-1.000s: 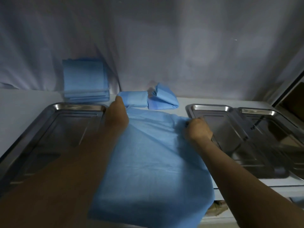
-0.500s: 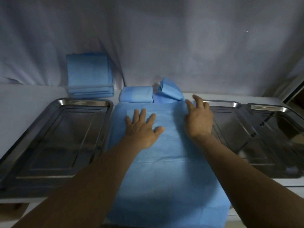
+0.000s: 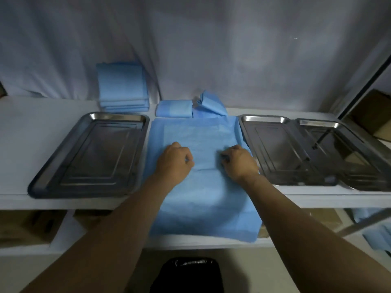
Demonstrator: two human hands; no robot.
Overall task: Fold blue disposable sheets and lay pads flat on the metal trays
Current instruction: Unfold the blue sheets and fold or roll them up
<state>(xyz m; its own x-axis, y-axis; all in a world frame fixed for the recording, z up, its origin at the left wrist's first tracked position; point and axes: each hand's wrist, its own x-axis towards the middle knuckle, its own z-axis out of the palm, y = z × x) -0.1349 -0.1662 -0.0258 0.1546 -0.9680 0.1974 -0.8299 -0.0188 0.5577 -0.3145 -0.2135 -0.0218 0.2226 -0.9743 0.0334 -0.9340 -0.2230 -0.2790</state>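
Left grip (image 3: 175, 160) and right grip (image 3: 240, 163) are clenched, knuckles up, side by side on the middle of the sheet (image 3: 203, 204); fabric seems to be pinched in each, though the fingertips are hidden. The sheet is spread on the desk (image 3: 42, 123) between the left tray (image 3: 118, 116) and the right tray (image 3: 264, 119), its near edge draped over the front. A third tray (image 3: 317, 123) is overlapped with the right one. Behind, a stack (image 3: 122, 87) of folded sheets is set at the back.
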